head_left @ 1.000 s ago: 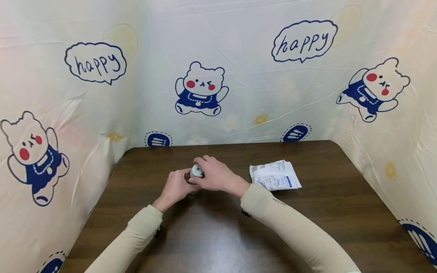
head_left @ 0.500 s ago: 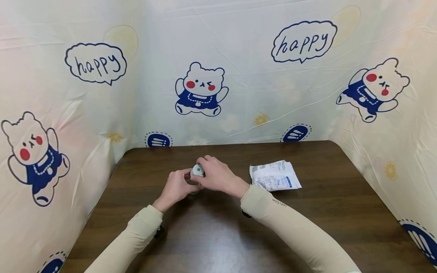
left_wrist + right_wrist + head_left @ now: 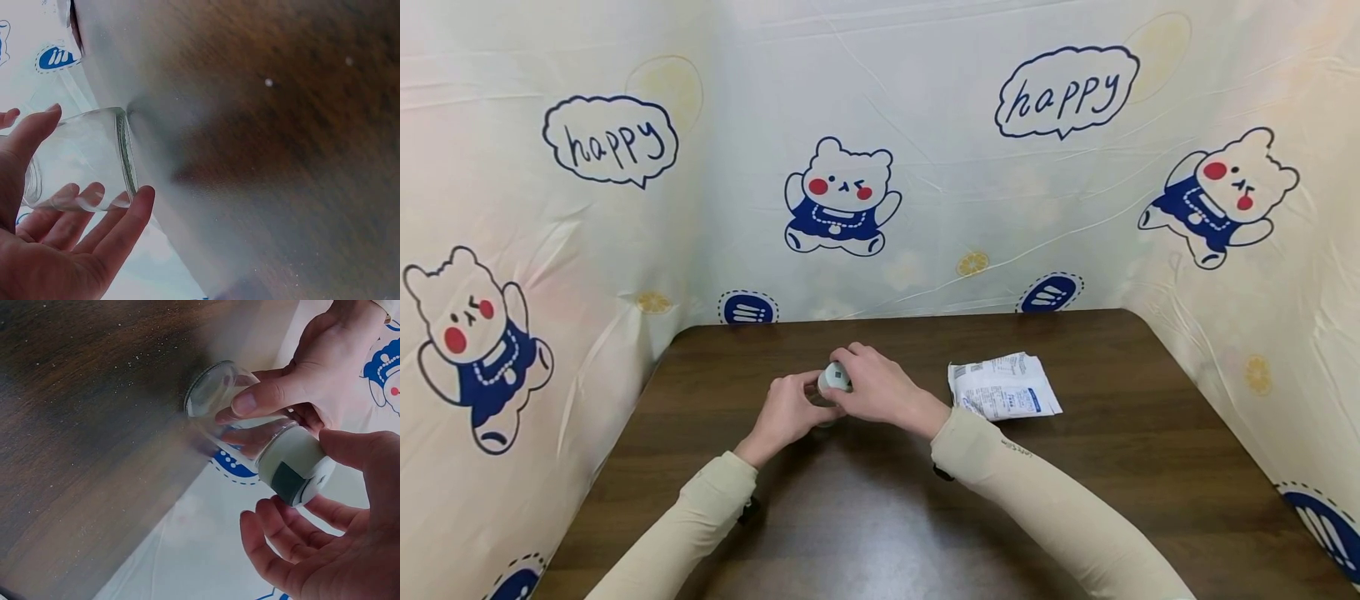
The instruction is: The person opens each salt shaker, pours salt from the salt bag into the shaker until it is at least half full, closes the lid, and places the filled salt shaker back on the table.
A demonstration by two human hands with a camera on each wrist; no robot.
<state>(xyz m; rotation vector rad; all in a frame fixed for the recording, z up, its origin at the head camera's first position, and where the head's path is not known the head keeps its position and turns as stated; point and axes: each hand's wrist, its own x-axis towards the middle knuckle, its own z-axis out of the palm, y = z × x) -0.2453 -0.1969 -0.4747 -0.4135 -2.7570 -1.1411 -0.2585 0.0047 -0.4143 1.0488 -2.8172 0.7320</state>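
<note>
A clear glass jar (image 3: pixel 81 156) stands on the table, its base at the wood. My left hand (image 3: pixel 786 412) grips it from the side, thumb and fingers around the glass. On top of the jar sits a pale lid (image 3: pixel 287 462) with a dark green label patch across its side and top. My right hand (image 3: pixel 880 383) pinches this lid between thumb and fingers; in the right wrist view several of its fingers are spread below the lid. From the head view, the two hands hide most of the jar.
To the right of the hands, a white plastic packet (image 3: pixel 1006 387) with blue and black print lies flat on the dark wooden table (image 3: pixel 865 517). A pale printed curtain (image 3: pixel 940 192) with cartoon bears hangs round the back and sides.
The lid has turned a little under my right hand, its dark mark shifting slightly down and right in the head view. My left hand and the packet have stayed put.
</note>
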